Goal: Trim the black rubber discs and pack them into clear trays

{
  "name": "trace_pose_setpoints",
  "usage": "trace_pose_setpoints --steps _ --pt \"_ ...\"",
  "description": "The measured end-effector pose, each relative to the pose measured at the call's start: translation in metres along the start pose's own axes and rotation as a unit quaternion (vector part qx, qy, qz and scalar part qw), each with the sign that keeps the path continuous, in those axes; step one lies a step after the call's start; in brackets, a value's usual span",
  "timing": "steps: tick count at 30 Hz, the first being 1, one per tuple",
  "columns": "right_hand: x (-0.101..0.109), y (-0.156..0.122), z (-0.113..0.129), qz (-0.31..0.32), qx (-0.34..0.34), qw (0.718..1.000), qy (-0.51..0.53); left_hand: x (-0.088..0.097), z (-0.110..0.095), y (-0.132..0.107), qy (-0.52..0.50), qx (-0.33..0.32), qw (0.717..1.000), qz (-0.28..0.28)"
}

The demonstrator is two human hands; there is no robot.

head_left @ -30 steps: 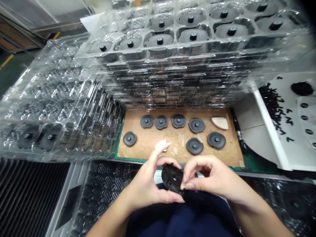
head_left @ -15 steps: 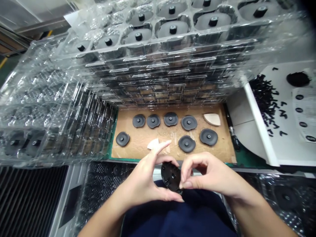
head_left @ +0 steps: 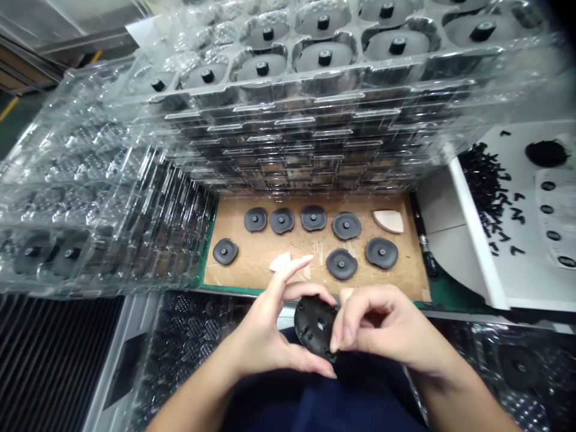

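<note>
Both my hands hold one black round plastic disc low in the middle, over my dark blue lap. My left hand pinches its left rim between thumb and fingers, with the forefinger raised. My right hand grips the disc's right edge with bent fingers. The disc's ribbed underside with a centre hole faces me. Beyond the hands, several black discs with centre studs lie on a brown cardboard sheet.
A tall stack of clear blister trays filled with discs stands behind the cardboard. More clear trays lean at the left. A white bin at the right holds small black parts. Trays also lie below the bench edge.
The disc has turned slightly in my hands, and my right fingers have shifted along its edge. The view has drifted a little; the discs on the cardboard have not moved.
</note>
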State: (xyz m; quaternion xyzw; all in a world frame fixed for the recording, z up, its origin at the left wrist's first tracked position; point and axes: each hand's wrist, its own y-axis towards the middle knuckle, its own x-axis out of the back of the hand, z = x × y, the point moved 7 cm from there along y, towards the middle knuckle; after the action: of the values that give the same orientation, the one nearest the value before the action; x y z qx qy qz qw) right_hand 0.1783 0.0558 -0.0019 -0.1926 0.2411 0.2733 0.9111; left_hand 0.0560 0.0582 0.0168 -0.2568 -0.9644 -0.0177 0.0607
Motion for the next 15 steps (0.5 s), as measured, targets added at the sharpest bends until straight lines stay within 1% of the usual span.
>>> trace_pose_setpoints --steps 4,9,15 --pt "-0.008 0.001 -0.001 0.017 0.018 0.999 0.025 0.001 -0.001 -0.003 -0.013 -0.018 1.0 -0.006" --pt "-0.006 -0.002 -0.007 -0.032 0.02 0.999 0.039 0.004 0.002 -0.009 -0.002 -0.027 0.999 -0.027" --pt "-0.001 -0.006 -0.011 -0.069 0.038 0.997 -0.015 0.01 0.001 -0.015 0.016 -0.069 0.996 -0.053"
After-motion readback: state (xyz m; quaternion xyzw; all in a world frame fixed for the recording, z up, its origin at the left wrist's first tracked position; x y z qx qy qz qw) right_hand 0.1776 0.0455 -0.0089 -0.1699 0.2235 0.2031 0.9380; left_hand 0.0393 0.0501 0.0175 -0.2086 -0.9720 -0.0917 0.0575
